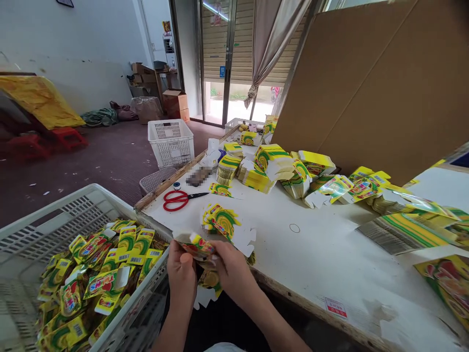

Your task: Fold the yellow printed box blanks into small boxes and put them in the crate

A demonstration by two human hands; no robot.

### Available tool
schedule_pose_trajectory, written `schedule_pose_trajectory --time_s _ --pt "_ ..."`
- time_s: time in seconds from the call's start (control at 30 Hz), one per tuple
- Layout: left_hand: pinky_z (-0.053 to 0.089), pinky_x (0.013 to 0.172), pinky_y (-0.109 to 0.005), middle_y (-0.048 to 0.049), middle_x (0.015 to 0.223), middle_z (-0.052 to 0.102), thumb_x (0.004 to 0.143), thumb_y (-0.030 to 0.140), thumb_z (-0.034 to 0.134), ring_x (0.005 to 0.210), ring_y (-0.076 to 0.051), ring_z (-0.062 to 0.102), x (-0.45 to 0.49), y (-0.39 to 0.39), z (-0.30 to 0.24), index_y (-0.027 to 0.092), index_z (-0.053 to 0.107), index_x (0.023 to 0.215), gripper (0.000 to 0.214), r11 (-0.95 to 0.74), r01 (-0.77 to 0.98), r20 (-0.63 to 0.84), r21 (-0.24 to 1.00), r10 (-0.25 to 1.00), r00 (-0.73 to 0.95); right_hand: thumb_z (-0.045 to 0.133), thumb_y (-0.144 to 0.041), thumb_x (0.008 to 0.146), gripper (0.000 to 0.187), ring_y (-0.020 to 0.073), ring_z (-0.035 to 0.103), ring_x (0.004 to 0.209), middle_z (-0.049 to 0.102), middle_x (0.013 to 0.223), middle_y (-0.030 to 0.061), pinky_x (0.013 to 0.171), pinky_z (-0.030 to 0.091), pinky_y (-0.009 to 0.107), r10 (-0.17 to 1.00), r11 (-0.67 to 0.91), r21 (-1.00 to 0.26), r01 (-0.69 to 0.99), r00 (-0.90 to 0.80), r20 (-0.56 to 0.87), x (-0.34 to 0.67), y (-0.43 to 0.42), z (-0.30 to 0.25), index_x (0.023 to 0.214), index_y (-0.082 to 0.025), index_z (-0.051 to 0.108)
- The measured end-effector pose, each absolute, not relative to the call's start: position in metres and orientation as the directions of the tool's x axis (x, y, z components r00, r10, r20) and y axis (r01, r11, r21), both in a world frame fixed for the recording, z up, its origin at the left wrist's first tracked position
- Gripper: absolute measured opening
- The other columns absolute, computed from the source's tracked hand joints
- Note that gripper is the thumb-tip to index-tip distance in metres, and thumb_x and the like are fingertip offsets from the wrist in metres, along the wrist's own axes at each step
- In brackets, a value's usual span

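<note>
Above the table's front edge, my left hand (179,274) and my right hand (230,266) hold a small printed carton (198,244) between them. An orange cover sits on a finger or thumb of my left hand. The carton's white flap faces up, and my fingers hide part of it. Just below my hands, more yellow-green carton pieces (210,279) hang near my lap. Flat cartons (222,222) lie in a loose pile on the table just beyond my hands. To the left stands a white plastic crate (97,193) with many folded cartons (102,283) heaped inside.
Red-handled scissors (178,199) lie near the table's left edge, beside a small spool (177,186). Stacks of flat cartons (273,159) cover the table's far side, before a large cardboard sheet (366,88). Another white crate (171,142) stands on the floor beyond.
</note>
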State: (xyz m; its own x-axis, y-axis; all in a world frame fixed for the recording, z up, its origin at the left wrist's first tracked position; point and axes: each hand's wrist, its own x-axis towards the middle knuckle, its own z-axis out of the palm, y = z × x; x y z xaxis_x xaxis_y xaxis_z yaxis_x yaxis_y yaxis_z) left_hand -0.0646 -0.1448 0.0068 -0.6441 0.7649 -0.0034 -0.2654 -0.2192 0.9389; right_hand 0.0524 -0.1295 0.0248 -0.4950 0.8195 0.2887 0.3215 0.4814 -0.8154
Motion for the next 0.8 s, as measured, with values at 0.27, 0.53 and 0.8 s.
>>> schedule_pose_trajectory --time_s 0.27,0.53,0.8 --pt "0.051 0.094 -0.036 -0.007 0.112 0.067 0.079 0.043 0.067 0.105 -0.022 0.063 -0.09 -0.163 0.035 0.02 0.061 0.11 0.039 -0.326 0.141 0.312 0.935 0.561 -0.767 0.045 -0.005 0.087 0.037 0.0193 0.065 0.081 0.076 0.093 0.0054 0.072 0.051 0.032 0.715 0.698 -0.602 0.387 -0.336 0.613 0.084 -0.097 0.051 0.106 -0.023 0.072" --pt "0.055 0.083 -0.04 -0.0051 0.102 0.069 0.069 0.03 0.072 0.096 -0.027 0.066 -0.093 -0.162 0.043 0.023 0.054 0.118 0.053 -0.089 0.695 0.224 0.714 0.969 -0.106 0.053 -0.01 0.092 0.029 0.0176 0.057 0.113 0.072 0.107 -0.0022 0.116 0.023 0.045 0.48 0.877 -0.385 0.287 -0.507 0.716 0.074 -0.112 0.05 0.108 -0.031 0.065" --pt "0.054 0.084 -0.038 -0.0147 0.124 0.061 0.075 0.025 0.063 0.106 -0.028 0.065 -0.071 -0.163 0.018 0.02 0.034 0.134 0.066 -0.268 0.687 0.351 0.676 0.936 0.021 0.059 -0.066 0.079 0.071 0.0316 0.058 0.12 0.065 0.122 0.0141 0.099 0.048 0.05 0.837 -0.274 -0.904 -0.329 -0.545 -0.055 0.066 -0.114 0.018 0.133 -0.021 0.053"
